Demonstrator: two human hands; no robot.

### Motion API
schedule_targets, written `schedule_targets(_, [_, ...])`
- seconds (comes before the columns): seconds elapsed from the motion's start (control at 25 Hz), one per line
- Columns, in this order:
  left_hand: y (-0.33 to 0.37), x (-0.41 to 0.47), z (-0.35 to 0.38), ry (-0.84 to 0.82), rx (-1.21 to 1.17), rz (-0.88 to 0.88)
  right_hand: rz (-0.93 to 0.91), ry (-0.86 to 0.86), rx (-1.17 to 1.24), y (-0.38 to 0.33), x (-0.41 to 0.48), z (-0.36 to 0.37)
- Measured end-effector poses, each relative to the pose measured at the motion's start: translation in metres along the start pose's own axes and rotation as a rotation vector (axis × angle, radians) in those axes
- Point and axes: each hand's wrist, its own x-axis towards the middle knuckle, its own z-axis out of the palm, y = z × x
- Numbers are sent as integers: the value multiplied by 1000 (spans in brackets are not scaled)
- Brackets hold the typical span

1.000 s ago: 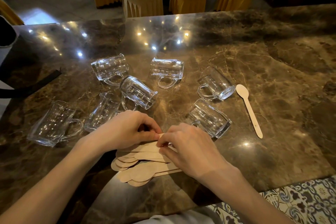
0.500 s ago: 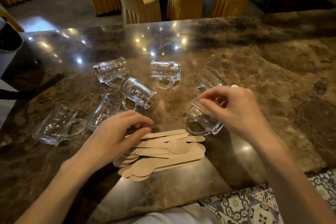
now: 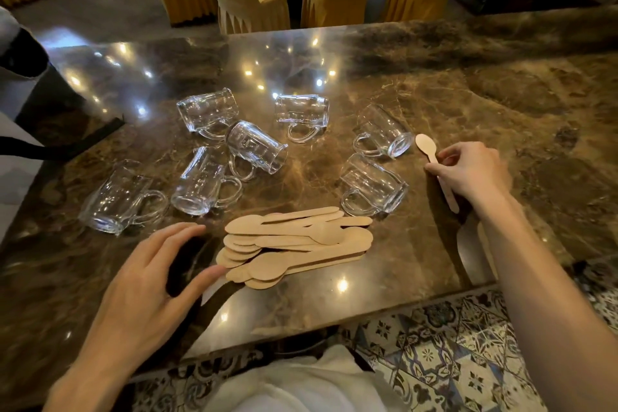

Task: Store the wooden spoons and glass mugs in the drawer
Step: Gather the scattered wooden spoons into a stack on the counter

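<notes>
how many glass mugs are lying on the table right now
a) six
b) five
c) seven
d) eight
c) seven: four mugs lie on their sides left of centre, from the far-left mug to the one leaning on its neighbour, one lies at the back centre, and two lie toward the right hand, the nearer at. All sit on the marble table.

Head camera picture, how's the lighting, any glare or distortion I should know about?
Head view: dim and warm; ceiling lights glare as bright spots on the polished marble table; the glass mugs glint; wide-angle bending stretches the right hand forearm; the spoon pile stays sharp.
</notes>
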Motion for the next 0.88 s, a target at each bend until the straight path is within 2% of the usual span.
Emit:
schedule_targets(0.24, [-2,-13,13,-139,234,-44,106,-41,87,-1,4,-1])
schedule_targets(0.44, [-5,-15,21,-140,324,-4,141,-69,203,-2,0,-1])
schedule_targets(0.72, [-11,-19,24,-117,315,12,92,6,356,-8,-19,-5])
schedule_targets(0.88, [-11,-20,25,-112,313,16,-58,97,417,-27,-40,-18])
